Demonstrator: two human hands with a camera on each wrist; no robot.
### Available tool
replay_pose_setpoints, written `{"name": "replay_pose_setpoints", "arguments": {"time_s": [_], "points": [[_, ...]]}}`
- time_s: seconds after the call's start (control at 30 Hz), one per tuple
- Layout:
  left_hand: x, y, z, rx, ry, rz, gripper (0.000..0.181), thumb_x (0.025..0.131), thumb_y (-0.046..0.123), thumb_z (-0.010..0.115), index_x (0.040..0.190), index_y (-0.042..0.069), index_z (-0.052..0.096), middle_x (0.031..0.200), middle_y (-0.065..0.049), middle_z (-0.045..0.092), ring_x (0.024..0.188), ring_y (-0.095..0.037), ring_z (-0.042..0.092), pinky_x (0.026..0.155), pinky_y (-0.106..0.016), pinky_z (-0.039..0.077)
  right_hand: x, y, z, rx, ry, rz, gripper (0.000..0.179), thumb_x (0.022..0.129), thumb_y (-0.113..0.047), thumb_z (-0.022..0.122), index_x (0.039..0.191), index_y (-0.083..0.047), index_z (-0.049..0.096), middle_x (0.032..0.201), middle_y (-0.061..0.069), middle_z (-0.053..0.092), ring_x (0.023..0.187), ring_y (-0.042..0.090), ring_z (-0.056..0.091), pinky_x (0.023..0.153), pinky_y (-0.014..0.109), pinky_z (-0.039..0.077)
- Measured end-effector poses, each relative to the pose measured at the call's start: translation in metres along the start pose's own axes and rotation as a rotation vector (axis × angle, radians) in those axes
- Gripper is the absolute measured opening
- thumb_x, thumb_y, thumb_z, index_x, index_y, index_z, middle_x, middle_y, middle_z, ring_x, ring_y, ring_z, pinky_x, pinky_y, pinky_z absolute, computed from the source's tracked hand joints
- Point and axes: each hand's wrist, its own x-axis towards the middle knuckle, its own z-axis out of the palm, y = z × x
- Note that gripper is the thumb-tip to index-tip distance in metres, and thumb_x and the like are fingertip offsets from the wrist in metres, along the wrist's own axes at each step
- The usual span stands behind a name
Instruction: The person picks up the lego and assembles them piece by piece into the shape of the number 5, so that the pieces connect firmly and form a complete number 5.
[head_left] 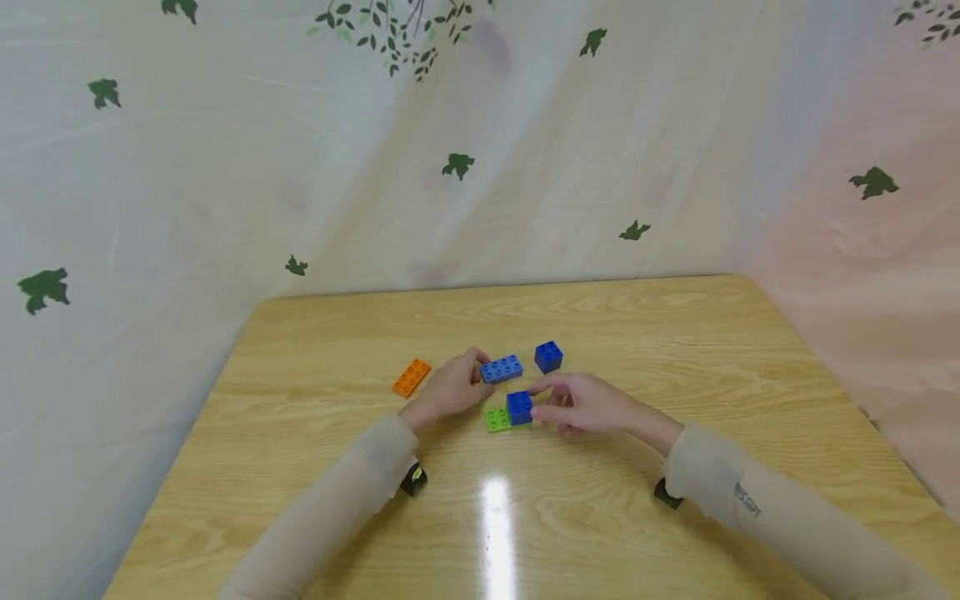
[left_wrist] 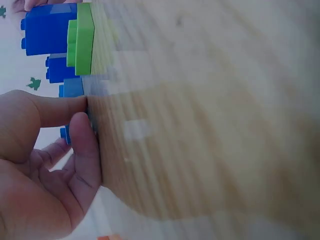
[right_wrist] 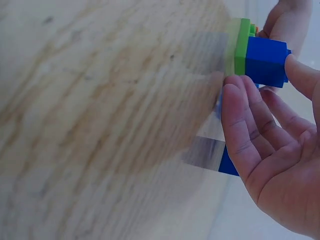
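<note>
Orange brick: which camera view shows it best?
The head view: it shows the orange brick unobstructed, with its studded top. The left wrist view catches only a sliver at the bottom edge; the right wrist view, a tiny speck beyond the green brick.

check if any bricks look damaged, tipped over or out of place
Nothing stands out: the nearer dark blue brick sits upright on part of the green brick, and the orange brick lies flat, studs up.

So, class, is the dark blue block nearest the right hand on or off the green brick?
On. Both wrist views show the dark blue block with its base against the green brick, whose bare studs show beside it.
</note>
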Motion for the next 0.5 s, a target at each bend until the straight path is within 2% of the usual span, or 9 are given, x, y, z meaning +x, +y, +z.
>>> {"name": "replay_pose_setpoints", "arguments": {"time_s": [0.13, 0.27, 0.37, 0.5], "points": [[-0.005, -0.005, -0.004, -0.128, -0.037, -0.018, 0.039, 0.097, 0.016, 0.071, 0.13, 0.008, 0.053, 0.099, -0.007, 0.06, 0.07, -0.017, 0.059, 0.06, -0.029, 0.053, 0.0, -0.003, -0.005, 0.028, 0.02, -0.015, 0.041, 0.102, -0.031, 0.065, 0.134, -0.007, 0.061, 0.098, 0.01, 0.072, 0.07, 0.029, 0.067, 0.055, 0.042, 0.057], [-0.014, -0.007, -0.008, -0.251, -0.073, -0.019, 0.042, 0.098, 0.018, 0.07, 0.135, 0.01, 0.049, 0.107, -0.01, 0.061, 0.074, -0.019, 0.064, 0.062, -0.032, 0.058, 0.002, -0.005, -0.009, 0.055, 0.041, -0.009, 0.045, 0.102, -0.03, 0.065, 0.138, -0.006, 0.057, 0.111, 0.014, 0.07, 0.08, 0.03, 0.069, 0.059, 0.044, 0.059], [-0.023, -0.005, -0.012, -0.298, -0.095, 0.024, 0.042, 0.099, 0.02, 0.07, 0.134, 0.011, 0.049, 0.108, -0.011, 0.061, 0.076, -0.023, 0.066, 0.064, -0.034, 0.059, 0.004, -0.006, -0.009, 0.064, 0.047, -0.007, 0.052, 0.099, -0.031, 0.069, 0.144, -0.008, 0.052, 0.121, 0.014, 0.067, 0.09, 0.029, 0.07, 0.062, 0.043, 0.06], [-0.034, 0.001, -0.017, -0.305, -0.134, 0.108, 0.042, 0.098, 0.024, 0.071, 0.132, 0.011, 0.051, 0.107, -0.011, 0.062, 0.075, -0.028, 0.068, 0.065, -0.037, 0.059, 0.005, -0.008, -0.003, 0.002, 0.045, -0.056, 0.064, 0.097, -0.031, 0.072, 0.149, -0.007, 0.045, 0.127, 0.016, 0.065, 0.108, 0.031, 0.067, 0.074, 0.038, 0.061]]}}
